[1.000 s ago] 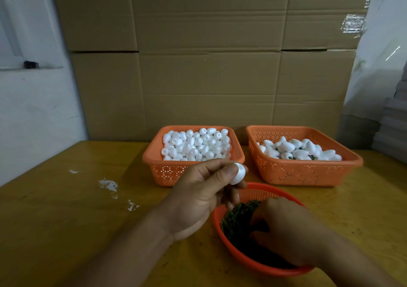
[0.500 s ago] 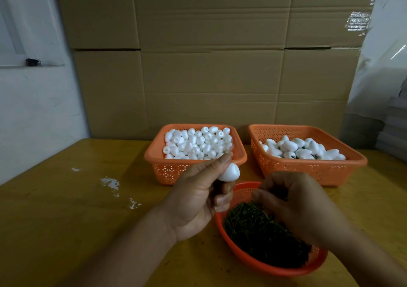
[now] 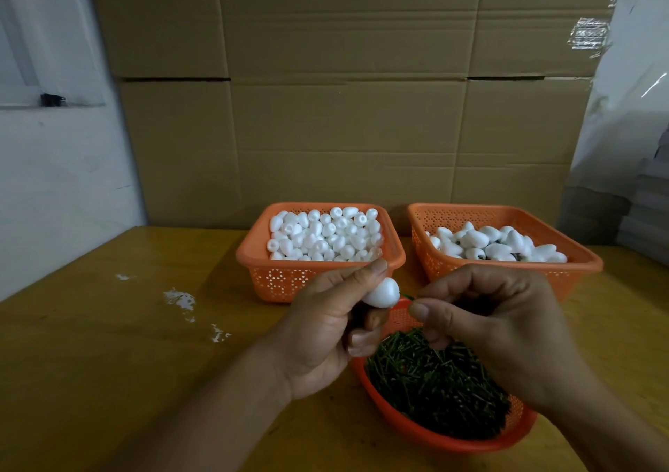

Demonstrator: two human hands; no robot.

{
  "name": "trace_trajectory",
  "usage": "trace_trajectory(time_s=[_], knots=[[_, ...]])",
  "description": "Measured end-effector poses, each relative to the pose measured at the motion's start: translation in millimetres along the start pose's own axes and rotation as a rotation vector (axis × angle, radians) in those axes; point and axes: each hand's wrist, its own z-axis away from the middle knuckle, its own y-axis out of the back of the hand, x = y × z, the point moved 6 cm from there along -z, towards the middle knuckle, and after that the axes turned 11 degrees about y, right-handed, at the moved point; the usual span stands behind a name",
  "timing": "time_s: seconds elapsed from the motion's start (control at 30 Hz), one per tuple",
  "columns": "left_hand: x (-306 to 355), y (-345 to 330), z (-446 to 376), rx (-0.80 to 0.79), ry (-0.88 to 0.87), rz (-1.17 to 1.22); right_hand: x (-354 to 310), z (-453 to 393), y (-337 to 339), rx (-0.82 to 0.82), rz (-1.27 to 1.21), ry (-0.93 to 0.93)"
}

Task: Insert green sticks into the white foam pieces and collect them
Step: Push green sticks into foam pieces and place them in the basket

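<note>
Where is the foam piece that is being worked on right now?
In the head view the foam piece sits centre frame, pinched in the left hand, just in front of the left orange basket and above the round basket of green sticks.

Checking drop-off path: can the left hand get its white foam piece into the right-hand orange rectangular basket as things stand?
Probably not directly: the right hand sits between the left hand, holding the white foam piece, and the right-hand orange rectangular basket.
</note>
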Motion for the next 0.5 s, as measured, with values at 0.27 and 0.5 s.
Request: trace_trajectory(time_s=[0.27,0.5], knots=[[0.4,-0.9,1.1,-0.004,0.020,0.048,-1.0,0.9,-1.6,0.003,-0.016,-0.005],[4.2,-2.5,3.6,0.034,-0.014,-0.021,-8.9,4.6,-4.1,-0.021,0.127,0.081]])
